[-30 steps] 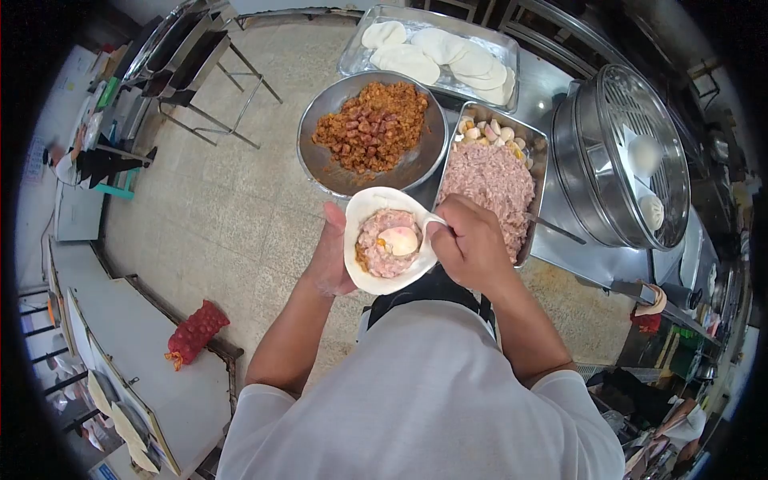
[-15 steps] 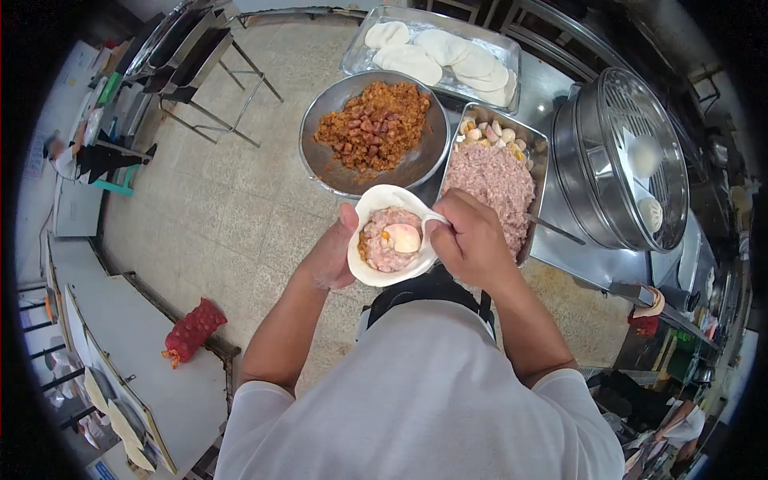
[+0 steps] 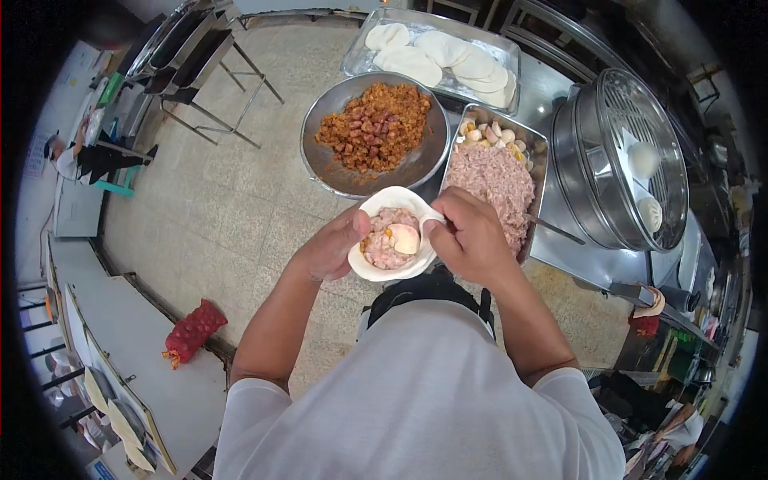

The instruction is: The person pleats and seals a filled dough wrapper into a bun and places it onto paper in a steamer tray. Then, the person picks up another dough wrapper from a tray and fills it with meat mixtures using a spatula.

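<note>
Between my hands is a filled bun (image 3: 390,269), its white dough round cupped open around pink minced meat and a piece of boiled egg (image 3: 405,238). My left hand (image 3: 336,240) cradles it from the left, thumb over the filling's edge; its other fingers are partly hidden underneath. At the upper right of the rim, my right hand (image 3: 466,232) pinches the dough between thumb and forefinger. Just beyond stand a steel bowl (image 3: 316,166) of reddish-brown filling (image 3: 372,128) and, to the right, a steel pan (image 3: 544,156) of pink minced meat (image 3: 492,184) and egg pieces (image 3: 500,134).
A metal tray (image 3: 352,58) of dough rounds (image 3: 408,64) lies at the back. On the right, a stacked steamer (image 3: 580,160) holds two buns. A spoon handle (image 3: 558,230) juts from the pan. A red mesh sack (image 3: 194,330) is at left. Other people (image 3: 68,160) are farther off.
My left thumb has moved from the bun's outer rim inward over the filling, and the left hand has come closer round the dough. My right hand keeps its pinch.
</note>
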A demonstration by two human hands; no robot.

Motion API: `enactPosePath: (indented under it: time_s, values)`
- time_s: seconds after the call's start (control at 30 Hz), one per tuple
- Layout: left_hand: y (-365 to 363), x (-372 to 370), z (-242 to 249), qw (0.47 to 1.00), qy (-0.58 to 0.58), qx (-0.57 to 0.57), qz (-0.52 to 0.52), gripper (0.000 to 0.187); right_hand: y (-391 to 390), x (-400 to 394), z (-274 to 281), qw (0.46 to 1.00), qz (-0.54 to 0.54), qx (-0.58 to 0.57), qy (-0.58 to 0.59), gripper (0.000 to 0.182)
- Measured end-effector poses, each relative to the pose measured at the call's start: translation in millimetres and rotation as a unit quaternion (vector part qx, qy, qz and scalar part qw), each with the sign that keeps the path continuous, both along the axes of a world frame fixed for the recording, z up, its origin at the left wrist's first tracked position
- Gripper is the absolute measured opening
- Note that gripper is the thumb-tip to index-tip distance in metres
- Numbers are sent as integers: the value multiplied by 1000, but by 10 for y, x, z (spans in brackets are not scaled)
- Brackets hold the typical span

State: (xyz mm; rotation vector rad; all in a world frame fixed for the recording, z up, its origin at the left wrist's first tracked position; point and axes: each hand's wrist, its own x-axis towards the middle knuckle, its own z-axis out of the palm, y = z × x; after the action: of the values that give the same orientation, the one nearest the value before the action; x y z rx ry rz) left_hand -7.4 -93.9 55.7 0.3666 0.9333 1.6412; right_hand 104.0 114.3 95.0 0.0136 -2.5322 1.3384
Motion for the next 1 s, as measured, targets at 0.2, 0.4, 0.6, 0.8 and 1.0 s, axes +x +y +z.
enactPosePath:
  time_s: [0.2, 0.4, 0.6, 0.8, 1.0]
  values:
    - [-12, 27, -16, 999, 11, 5, 32, 94, 13, 77, -6, 998, 4, 63, 23, 13]
    - [69, -19, 188, 999, 47, 17, 2, 87, -53, -34, 107, 995, -51, -11, 80, 11]
    - [63, -90, 88, 999, 35, -29, 27, 83, 12, 25, -56, 994, 1, 103, 38, 10]
    - [96, -126, 193, 991, 97, -90, -16, 78, -4, -8, 49, 995, -37, 41, 80, 10]
    - [202, -220, 268, 985, 133, -87, -59, 83, 26, -57, -20, 999, -8, 30, 41, 17]
